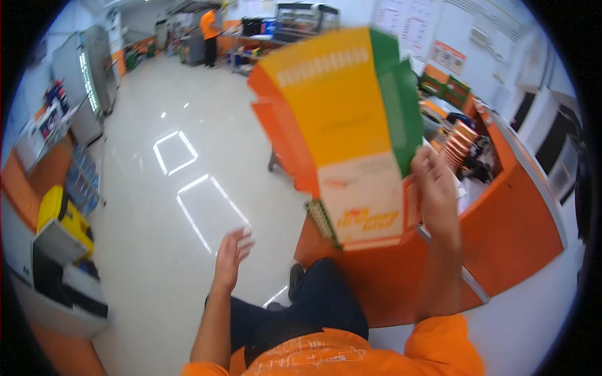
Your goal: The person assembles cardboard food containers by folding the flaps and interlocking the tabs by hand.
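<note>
A flat, unfolded cardboard box blank [345, 113] with yellow, orange, green and cream panels hangs in the air in front of me, slightly blurred. My right hand [434, 185] grips it by its lower right edge, thumb and fingers closed on the card. Its far side flaps stand out loosely, and part of the counter is hidden behind it. My left hand [233, 254] is over the floor, lower left of the blank and apart from it. The fingers there are loosely bent and spread, with nothing in them.
An orange counter [514, 213] curves round my right, with stacked striped paper cups [458, 144] on it. On the left are a yellow-lidded bin [66, 216], large water bottles [83, 175] and a tall refrigerator [78, 81]. Far off, a person [210, 34] in orange stands by shelving.
</note>
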The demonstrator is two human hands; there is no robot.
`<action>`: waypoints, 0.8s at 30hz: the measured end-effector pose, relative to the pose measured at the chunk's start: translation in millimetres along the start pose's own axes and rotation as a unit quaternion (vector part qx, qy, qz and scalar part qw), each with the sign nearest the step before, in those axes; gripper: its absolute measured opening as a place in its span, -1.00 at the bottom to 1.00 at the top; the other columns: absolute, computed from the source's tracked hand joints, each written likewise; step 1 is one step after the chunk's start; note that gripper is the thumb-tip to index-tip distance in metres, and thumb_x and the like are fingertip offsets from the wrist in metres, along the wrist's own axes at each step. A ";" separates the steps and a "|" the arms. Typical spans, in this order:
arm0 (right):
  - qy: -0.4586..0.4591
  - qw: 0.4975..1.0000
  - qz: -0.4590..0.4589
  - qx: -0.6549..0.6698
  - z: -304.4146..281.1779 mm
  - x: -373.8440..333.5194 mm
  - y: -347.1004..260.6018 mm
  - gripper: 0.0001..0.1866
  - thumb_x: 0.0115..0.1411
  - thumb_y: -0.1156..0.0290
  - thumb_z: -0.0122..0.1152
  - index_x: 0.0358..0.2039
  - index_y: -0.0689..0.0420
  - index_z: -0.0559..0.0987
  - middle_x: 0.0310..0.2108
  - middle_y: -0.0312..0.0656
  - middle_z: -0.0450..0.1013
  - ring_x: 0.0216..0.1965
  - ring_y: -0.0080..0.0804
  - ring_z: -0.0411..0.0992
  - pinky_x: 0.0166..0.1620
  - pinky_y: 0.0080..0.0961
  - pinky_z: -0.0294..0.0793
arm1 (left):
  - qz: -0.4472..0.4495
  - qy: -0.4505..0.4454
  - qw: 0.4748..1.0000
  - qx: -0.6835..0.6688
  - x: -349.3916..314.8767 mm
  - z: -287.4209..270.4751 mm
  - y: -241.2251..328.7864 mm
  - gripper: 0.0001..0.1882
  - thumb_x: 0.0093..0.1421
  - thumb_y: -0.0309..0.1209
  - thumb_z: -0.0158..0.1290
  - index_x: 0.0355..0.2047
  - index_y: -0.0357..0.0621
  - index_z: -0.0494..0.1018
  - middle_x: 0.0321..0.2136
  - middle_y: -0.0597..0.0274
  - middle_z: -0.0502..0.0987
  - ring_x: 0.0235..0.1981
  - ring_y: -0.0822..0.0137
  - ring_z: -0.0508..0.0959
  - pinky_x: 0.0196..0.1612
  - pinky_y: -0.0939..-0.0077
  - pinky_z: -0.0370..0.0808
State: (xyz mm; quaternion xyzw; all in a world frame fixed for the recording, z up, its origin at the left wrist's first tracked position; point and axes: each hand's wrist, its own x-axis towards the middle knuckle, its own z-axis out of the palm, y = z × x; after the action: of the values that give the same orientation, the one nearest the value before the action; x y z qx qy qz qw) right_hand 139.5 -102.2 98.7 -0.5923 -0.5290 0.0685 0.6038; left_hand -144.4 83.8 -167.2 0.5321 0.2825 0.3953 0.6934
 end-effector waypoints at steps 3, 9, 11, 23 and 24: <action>-0.096 0.974 0.111 0.172 32.5 -35.2 55.6 -0.81 0.42 0.29 0.01 -0.23 0.15 0.44 -0.33 -0.39 0.42 -0.28 -0.70 0.35 -0.19 -0.69 0.36 | 0.134 -0.122 0.967 -0.180 -1.4 49.8 83.8 -0.40 0.41 -0.01 -0.14 0.26 -0.19 0.16 0.09 0.06 0.45 0.06 0.25 0.49 0.11 0.33 0.37; -0.116 0.929 0.208 0.282 79.7 -71.8 113.7 -0.83 0.38 0.39 0.07 -0.12 0.21 0.44 -0.22 -0.31 0.46 -0.19 -0.62 0.40 -0.09 -0.57 0.41 | 0.194 -0.035 0.979 -0.042 -15.8 67.2 122.0 -0.57 0.36 -0.40 0.02 0.17 -0.33 0.28 -0.05 0.07 0.53 -0.04 0.35 0.55 -0.01 0.42 0.51; 0.012 0.979 0.141 0.143 93.9 -75.7 115.9 -0.81 0.34 0.45 0.11 -0.07 0.21 0.42 -0.17 -0.26 0.45 -0.15 -0.57 0.40 -0.07 -0.53 0.42 | 0.198 -0.005 0.980 -0.029 -17.2 71.4 118.7 -0.63 0.35 -0.46 0.02 0.12 -0.36 0.34 -0.06 0.09 0.54 -0.07 0.36 0.57 -0.05 0.46 0.55; -0.062 0.983 -0.153 -0.078 132.2 -73.6 67.6 -0.40 -0.01 0.35 0.46 0.07 0.13 0.48 0.07 0.04 0.37 0.03 0.02 0.41 0.04 -0.18 0.43 | 0.093 -0.082 0.992 0.007 -28.1 108.6 90.2 -0.56 0.42 -0.32 -0.16 0.23 -0.29 0.29 0.03 0.15 0.47 0.00 0.40 0.53 -0.09 0.54 0.55; -0.074 0.983 -0.152 -0.071 132.9 -74.8 71.1 -0.40 -0.01 0.34 0.46 0.07 0.12 0.49 0.08 0.04 0.38 0.03 0.03 0.41 0.03 -0.17 0.43 | 0.094 -0.086 0.992 -0.001 -28.9 107.8 90.6 -0.53 0.43 -0.28 -0.17 0.24 -0.29 0.27 0.03 0.15 0.47 0.00 0.39 0.52 -0.08 0.54 0.55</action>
State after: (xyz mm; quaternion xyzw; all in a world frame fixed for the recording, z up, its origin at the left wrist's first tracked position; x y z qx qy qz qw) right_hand 50.2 -49.3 -33.8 -0.5393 -0.6599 -0.0181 0.5229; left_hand -94.5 14.7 -51.4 0.5878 0.1699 0.4115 0.6755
